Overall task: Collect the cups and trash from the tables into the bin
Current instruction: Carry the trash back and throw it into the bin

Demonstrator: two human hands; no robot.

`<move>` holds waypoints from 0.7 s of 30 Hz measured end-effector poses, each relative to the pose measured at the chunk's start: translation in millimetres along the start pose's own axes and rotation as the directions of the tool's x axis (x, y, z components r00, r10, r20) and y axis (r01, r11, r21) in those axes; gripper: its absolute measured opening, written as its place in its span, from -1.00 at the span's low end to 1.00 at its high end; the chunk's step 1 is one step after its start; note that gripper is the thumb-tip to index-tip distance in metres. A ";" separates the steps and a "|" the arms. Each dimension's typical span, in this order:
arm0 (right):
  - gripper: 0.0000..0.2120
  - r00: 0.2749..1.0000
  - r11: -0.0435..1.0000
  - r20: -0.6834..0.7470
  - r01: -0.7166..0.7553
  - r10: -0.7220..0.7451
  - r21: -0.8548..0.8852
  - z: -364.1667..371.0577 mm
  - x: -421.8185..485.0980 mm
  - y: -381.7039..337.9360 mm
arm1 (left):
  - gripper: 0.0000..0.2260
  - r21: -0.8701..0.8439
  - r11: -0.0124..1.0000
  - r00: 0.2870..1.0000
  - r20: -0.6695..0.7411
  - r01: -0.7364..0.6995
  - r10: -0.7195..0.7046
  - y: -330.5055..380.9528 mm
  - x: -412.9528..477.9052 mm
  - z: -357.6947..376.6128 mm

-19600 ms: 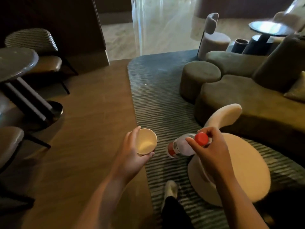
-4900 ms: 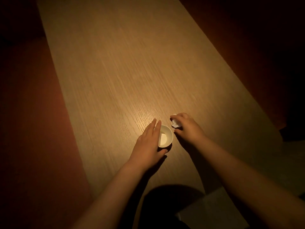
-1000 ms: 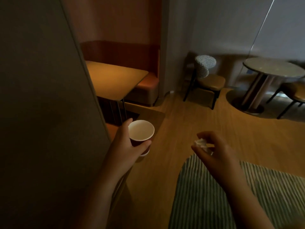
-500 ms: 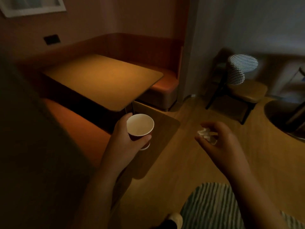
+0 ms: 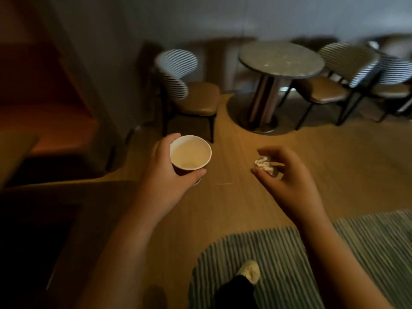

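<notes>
My left hand [image 5: 166,181] grips an upright paper cup [image 5: 190,155], white inside and dark red outside, with thumb and fingers curled round its wall. The cup looks empty. To the right, my right hand [image 5: 292,182] pinches a small crumpled white paper wad [image 5: 264,166] between thumb and fingertips. Both hands are held out in front of me above the wooden floor. No bin is in view.
A round grey table [image 5: 281,58] stands ahead with striped-back chairs [image 5: 189,85] to its left and right [image 5: 341,70]. An orange booth bench [image 5: 51,121] lies at the left. A striped rug [image 5: 312,264] covers the floor at lower right, with my shoe [image 5: 249,269] on it.
The view has swung right, away from the booth table toward the round table and chairs. Both hands keep the same grips on the cup and the paper wad.
</notes>
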State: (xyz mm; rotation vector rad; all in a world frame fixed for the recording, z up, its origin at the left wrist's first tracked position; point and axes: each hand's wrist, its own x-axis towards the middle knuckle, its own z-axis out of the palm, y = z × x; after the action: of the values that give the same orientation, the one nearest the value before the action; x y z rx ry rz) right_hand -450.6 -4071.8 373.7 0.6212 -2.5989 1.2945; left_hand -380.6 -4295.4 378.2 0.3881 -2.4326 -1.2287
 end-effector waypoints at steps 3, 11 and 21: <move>-0.66 0.995 0.998 -0.084 -0.052 0.053 0.017 -40.2 50.7 57.9 | -0.30 -0.033 0.996 0.993 0.083 -0.079 0.082 32.0 61.7 72.8; -0.67 0.959 0.986 -0.246 -0.158 0.141 -0.052 -166.1 181.4 183.5 | -0.30 -0.132 0.977 0.925 0.321 -0.167 0.202 143.5 220.1 255.6; -0.65 0.890 0.950 -0.368 -0.308 0.269 -0.051 -261.4 341.8 347.2 | -0.27 -0.276 0.939 0.816 0.482 -0.204 0.319 220.1 401.3 474.6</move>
State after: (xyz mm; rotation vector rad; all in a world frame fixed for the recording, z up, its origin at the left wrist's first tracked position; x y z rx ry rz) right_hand -917.9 -3777.0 395.3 -0.0299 -2.4902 1.1954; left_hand -968.6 -3997.3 385.8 -0.3953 -2.6176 -1.6012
